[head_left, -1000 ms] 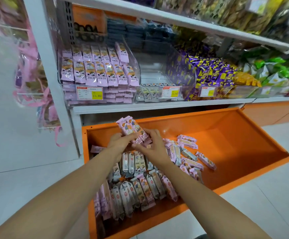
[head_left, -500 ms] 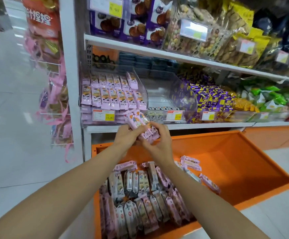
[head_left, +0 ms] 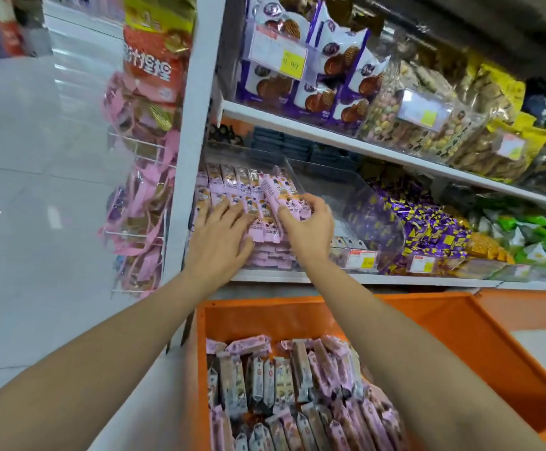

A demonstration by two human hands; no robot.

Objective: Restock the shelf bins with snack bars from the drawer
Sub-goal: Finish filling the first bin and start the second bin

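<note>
Over the pink bin (head_left: 232, 203), left hand (head_left: 219, 236) spread flat, right hand (head_left: 307, 226) gripping snack bars (head_left: 284, 198)

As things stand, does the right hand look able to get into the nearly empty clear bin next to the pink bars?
Probably yes. The right hand sits at the open top of the pink-bar bin, holding pink bars. The nearly empty clear bin is right beside it, open-topped, with only the clear divider between.

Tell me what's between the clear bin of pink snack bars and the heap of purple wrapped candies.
In the head view, a nearly empty clear plastic bin sits between the pink snack bar bin and the purple candies, a few small packets along its front.
</note>
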